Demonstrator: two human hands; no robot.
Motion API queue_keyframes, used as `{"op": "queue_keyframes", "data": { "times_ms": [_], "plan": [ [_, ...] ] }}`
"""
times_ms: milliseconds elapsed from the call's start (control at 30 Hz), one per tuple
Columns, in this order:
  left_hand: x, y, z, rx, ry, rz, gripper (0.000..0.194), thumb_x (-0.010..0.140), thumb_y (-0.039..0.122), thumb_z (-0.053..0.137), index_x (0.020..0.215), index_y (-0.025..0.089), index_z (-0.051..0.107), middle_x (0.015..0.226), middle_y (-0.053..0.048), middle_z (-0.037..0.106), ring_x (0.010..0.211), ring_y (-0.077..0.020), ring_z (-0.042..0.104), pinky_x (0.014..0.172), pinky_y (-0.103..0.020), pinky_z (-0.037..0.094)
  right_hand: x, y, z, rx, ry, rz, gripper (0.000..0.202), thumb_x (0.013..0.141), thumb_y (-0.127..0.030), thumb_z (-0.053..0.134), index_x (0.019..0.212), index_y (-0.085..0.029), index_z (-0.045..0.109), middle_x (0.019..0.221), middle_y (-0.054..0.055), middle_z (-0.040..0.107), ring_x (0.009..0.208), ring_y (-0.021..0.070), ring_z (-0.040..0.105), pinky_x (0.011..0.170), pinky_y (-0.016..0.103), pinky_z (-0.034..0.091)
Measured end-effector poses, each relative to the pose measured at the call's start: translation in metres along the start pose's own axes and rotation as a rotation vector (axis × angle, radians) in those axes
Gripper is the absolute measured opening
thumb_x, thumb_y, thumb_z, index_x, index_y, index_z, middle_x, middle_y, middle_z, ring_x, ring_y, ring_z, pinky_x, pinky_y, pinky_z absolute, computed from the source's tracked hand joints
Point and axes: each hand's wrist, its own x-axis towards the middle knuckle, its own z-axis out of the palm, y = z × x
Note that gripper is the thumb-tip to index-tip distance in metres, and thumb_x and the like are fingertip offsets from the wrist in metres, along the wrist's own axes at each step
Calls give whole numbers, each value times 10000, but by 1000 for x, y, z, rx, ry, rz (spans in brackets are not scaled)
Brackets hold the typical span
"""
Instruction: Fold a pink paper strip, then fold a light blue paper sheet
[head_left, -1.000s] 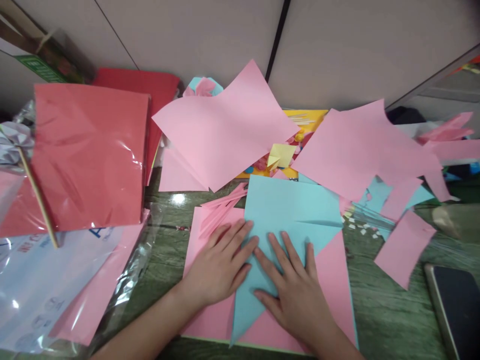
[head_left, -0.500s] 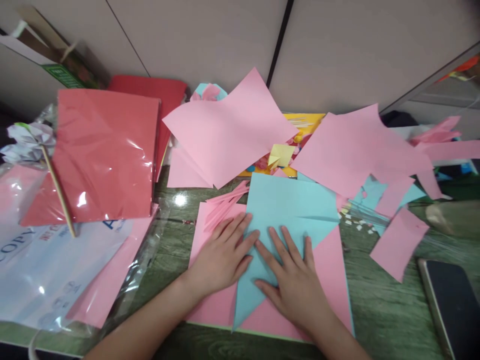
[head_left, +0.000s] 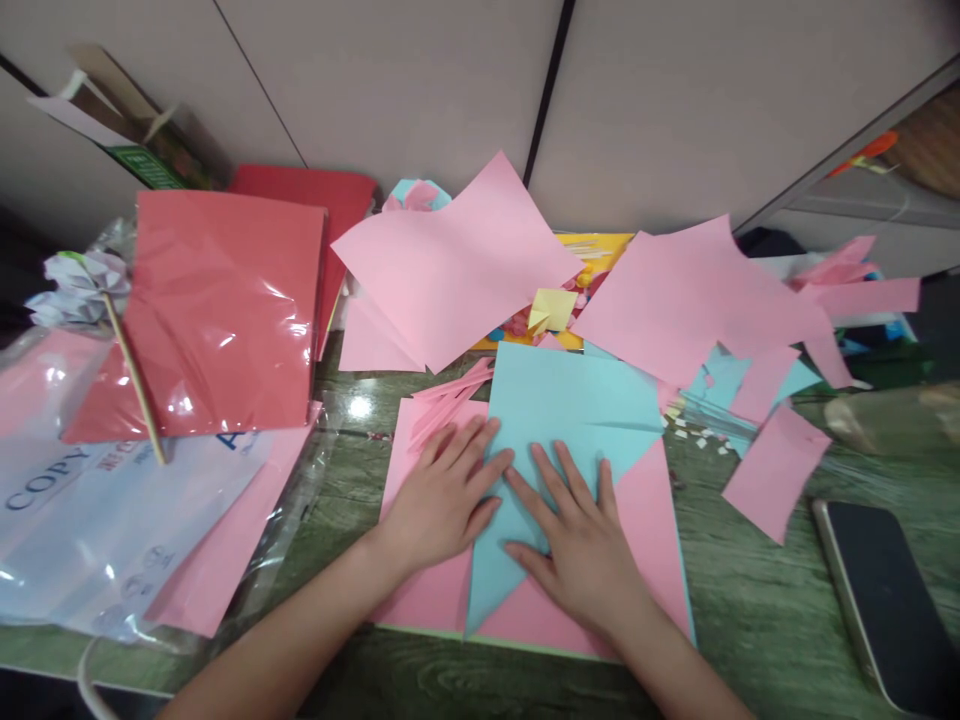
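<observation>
A light blue sheet of paper (head_left: pixel 555 385), folded along a slanting edge, lies on a stack of pink paper (head_left: pixel 645 530). My left hand (head_left: pixel 442 495) rests with fingers spread on the pink stack and the left edge of the blue sheet. Flat on the middle of the blue sheet is my right hand (head_left: pixel 581 530), its fingers stretched out. Both hands are open and press down without gripping anything. Thin pink paper strips (head_left: pixel 450 395) lie just beyond the left hand.
Left stand red paper in clear wrap (head_left: pixel 225 320), a paper flower on a stick (head_left: pixel 135 370) and a bag marked COPY (head_left: pixel 150 520). Large pink sheets (head_left: pixel 457 260), a yellow paper piece (head_left: pixel 553 310) and scraps lie behind. A phone (head_left: pixel 885 600) lies at right.
The view has shifted slightly, so everything sits a little differently in the picture. Both hands stay flat on the blue sheet in nearly the same pose.
</observation>
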Motion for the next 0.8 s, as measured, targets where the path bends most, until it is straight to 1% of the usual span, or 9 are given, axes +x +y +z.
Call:
{"op": "queue_keyframes", "data": {
  "times_ms": [267,467,567,700,800],
  "plan": [
    [0,0,-1,0,-16,-13,471,905,366,372,1352,217,362,1501,-104,190,1381,-269,133,1074,-489,202,1,-1,0,-12,-7,-6,639,851,-578,389,1408,-293,263,1492,85,204,1368,338,120,1032,652,73],
    [0,1,-2,13,-33,-18,477,904,375,372,1354,216,355,1502,-111,181,1382,-273,126,1073,-492,199,0,-2,-1,-29,23,-8,645,845,-579,399,1404,-279,281,1486,97,221,1364,345,134,1024,663,73],
    [0,1,-2,14,-35,-19,477,902,380,376,1352,222,357,1503,-108,181,1381,-273,134,1072,-489,202,-2,-6,-3,-40,36,-28,641,852,-558,403,1403,-252,287,1480,102,232,1362,346,138,1020,671,59],
    [-1,2,-2,14,-21,-21,473,899,377,383,1346,220,368,1500,-102,196,1377,-276,149,1074,-483,204,-7,-15,-4,-37,1,-78,639,870,-512,394,1414,-206,259,1486,88,212,1365,331,135,1036,654,45],
    [-1,1,-1,18,-11,-21,467,901,376,377,1338,212,380,1496,-102,209,1373,-280,161,1072,-483,209,-9,-19,-2,-40,-16,-79,655,875,-502,383,1417,-163,243,1487,96,199,1366,325,130,1046,641,43]
  ]
}}
